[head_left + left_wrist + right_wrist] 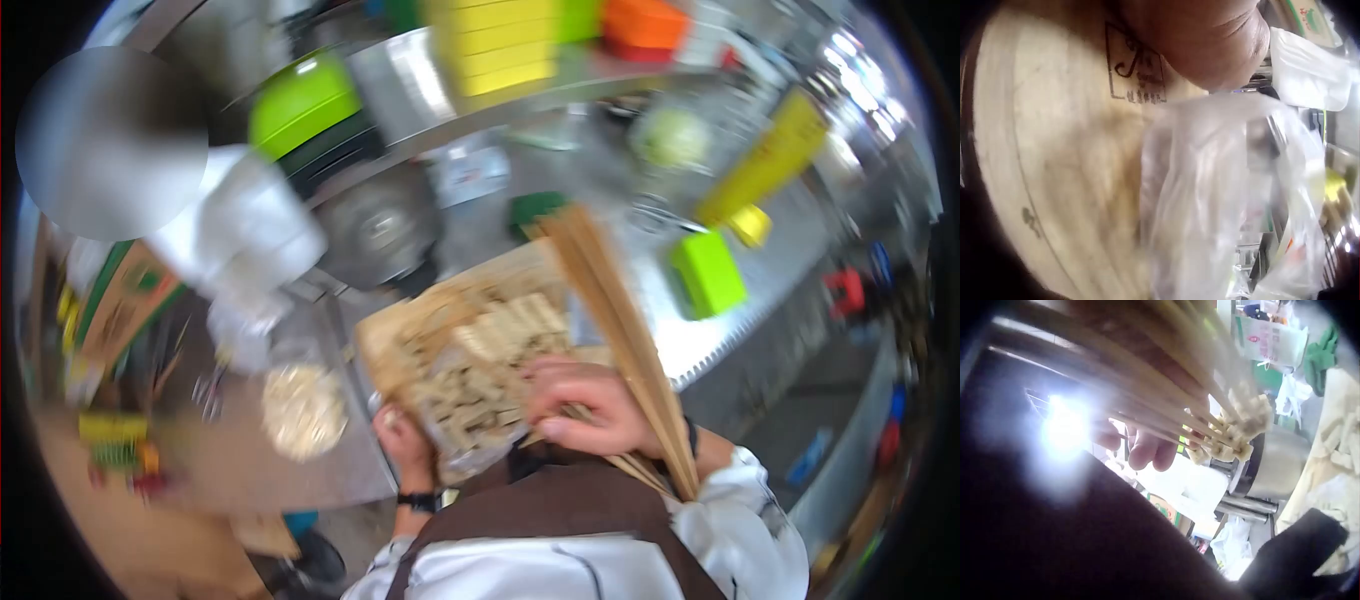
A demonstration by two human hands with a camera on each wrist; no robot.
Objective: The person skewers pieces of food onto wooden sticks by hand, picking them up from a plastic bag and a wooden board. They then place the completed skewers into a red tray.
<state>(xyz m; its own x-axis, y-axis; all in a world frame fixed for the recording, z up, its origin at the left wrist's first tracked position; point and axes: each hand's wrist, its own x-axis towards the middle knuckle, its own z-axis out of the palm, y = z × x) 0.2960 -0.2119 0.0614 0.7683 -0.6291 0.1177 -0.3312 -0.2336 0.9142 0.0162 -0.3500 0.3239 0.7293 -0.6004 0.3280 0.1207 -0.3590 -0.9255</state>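
My left hand [405, 440] grips the near left edge of a wooden cutting board [380, 335]; the left wrist view shows the board's printed mark [1136, 65] beside that hand. Pale cut pieces [468, 400], resembling tofu, cover the board, with longer strips [510, 325] behind them. A clear plastic bag [478, 462] hangs at the near edge. My right hand [590, 405] holds thin wooden skewers over the board's near right side. In the right wrist view its fingers [1141, 450] curl round the skewers [1154, 422], and whitish cubes [1244, 450] sit at their tips.
A long bundle of wooden sticks [620, 330] slants past the right forearm. On the metal counter stand a dark round pan [385, 230] and a bright green box [708, 275]. Left of the board lies a bag of pale food [303, 412]. Yellow containers [500, 50] fill a shelf behind.
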